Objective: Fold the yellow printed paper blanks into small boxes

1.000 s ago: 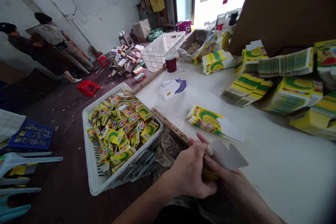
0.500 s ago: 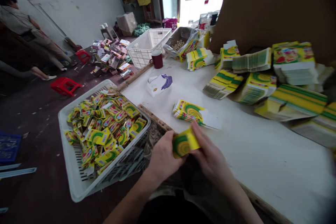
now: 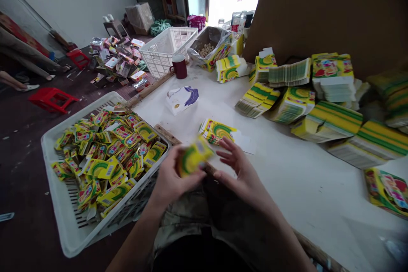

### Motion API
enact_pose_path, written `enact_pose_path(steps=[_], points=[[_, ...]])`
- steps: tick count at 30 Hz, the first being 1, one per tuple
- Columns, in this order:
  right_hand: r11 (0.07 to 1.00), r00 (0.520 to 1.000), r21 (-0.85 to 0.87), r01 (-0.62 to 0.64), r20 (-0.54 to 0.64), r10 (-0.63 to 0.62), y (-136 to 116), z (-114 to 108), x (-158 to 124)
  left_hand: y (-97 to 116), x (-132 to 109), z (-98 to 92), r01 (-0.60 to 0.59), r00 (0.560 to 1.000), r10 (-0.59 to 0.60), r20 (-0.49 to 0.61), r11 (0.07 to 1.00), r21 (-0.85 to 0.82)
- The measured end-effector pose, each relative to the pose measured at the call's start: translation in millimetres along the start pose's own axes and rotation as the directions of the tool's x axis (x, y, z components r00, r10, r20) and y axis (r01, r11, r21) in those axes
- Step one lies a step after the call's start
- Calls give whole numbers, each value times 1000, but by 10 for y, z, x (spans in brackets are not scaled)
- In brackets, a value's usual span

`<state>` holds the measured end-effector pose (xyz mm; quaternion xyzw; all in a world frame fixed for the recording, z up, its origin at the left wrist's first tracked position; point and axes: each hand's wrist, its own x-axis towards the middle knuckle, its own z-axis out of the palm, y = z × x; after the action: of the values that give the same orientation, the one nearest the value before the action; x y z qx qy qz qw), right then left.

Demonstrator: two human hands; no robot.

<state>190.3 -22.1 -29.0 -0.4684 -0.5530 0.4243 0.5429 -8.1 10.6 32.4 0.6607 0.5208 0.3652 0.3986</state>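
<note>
A small yellow-and-green carton [image 3: 195, 157], blurred by motion, is gripped in my left hand [image 3: 170, 178] above the table's near edge. My right hand [image 3: 240, 168] is just to the right of it, fingers spread and holding nothing. Beyond my hands a small stack of flat yellow cartons [image 3: 219, 131] lies on the white table [image 3: 280, 174]. To the left stands a white plastic basket [image 3: 59, 216] heaped with filled-out yellow cartons [image 3: 102, 165].
Stacks of flat cartons [image 3: 331, 121] line the table's right side against a brown board [image 3: 312, 12]. A white-and-purple box [image 3: 181, 100], a maroon mug [image 3: 179, 68] and an open lined box [image 3: 219, 49] stand farther back. A red stool [image 3: 52, 98] and another person's legs [image 3: 28, 51] are at left.
My right hand has let go of the carton and opened away to the right. The carton has moved left in my left hand. The view has turned right.
</note>
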Motion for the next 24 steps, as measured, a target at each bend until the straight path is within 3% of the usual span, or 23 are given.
enact_pose_path(steps=[1, 3, 5, 7, 9, 13, 17, 19, 21, 24], points=[[996, 998, -86, -24, -59, 19, 49, -35, 60, -33, 44, -72, -2, 986, -31, -167, 981, -193], [919, 981, -378, -113, -188, 43, 145, -128, 199, -106, 130, -217, -74, 879, -184, -441, 859, -506], [777, 960, -592, -214, -273, 56, 223, -198, 336, -171, 185, -298, -49, 791, -390, -472, 728, -683], [692, 952, -671, -264, -295, 77, 276, -205, 439, -215, 191, -276, 34, 767, -497, -406, 663, -748], [663, 952, -697, -273, -297, 80, 307, -163, 491, -233, 157, -169, 64, 794, -486, -365, 664, -745], [649, 948, -710, -274, -315, 56, 331, -93, 485, -215, 53, 91, 83, 894, -371, -250, 687, -722], [705, 941, -655, -273, -336, 53, 280, -118, 432, -198, -32, 226, 152, 951, -294, -97, 716, -681], [789, 938, -561, -253, -343, 57, 180, -112, 377, -199, -62, 270, 154, 969, -241, -44, 738, -658], [881, 965, -435, -186, -252, 79, 27, -60, 287, -181, -81, 322, 92, 988, -152, -31, 734, -673], [968, 989, -241, -75, 105, 103, -221, 108, 114, -88, -82, 411, -3, 997, -58, -57, 674, -739]])
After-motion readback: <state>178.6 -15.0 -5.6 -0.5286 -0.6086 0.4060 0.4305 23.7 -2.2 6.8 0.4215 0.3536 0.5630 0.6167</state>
